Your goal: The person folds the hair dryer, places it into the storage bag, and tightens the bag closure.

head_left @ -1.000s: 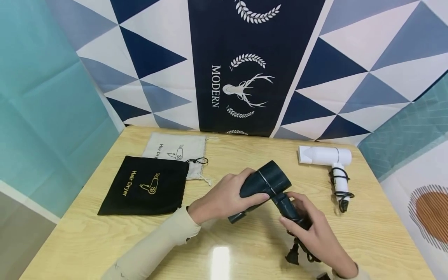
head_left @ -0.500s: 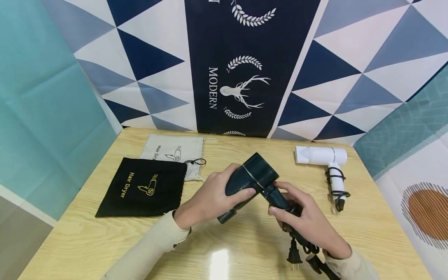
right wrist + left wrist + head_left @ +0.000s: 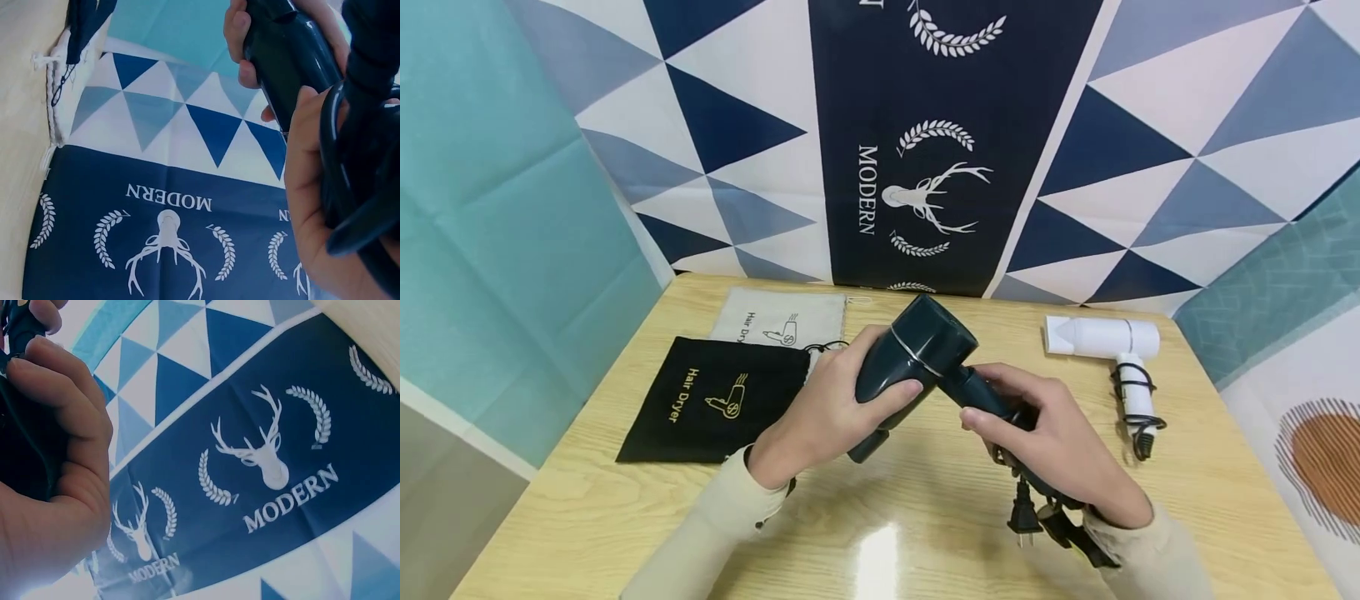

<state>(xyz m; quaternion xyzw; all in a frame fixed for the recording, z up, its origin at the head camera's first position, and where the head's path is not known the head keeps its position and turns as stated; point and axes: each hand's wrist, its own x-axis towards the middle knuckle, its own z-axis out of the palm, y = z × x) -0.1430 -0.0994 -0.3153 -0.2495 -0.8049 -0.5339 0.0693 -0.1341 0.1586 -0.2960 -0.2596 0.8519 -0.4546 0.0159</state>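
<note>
Two-handed hold on a jointed hair dryer

The dark hair dryer (image 3: 936, 333) is raised over the counter (image 3: 805, 533) near the centre of the head view. The left grip (image 3: 838, 396) is curled round the barrel (image 3: 887, 367); the right grip (image 3: 1052, 433) is closed round the handle (image 3: 977, 390), with loops of cord (image 3: 329, 140) beside it. Good practice here is probably to steady the barrel, load the handle only along the joint's own turn, ease off at any resistance, and keep the cord clear of the joint (image 3: 953, 377). Compared with one second earlier, the dark hair dryer stands higher and farther left, and the plug (image 3: 1024, 508) shows its prongs, pointing down. The white hair dryer (image 3: 1101, 337), right of centre, and the black pouch (image 3: 655, 417), left of centre, keep their places.
</note>
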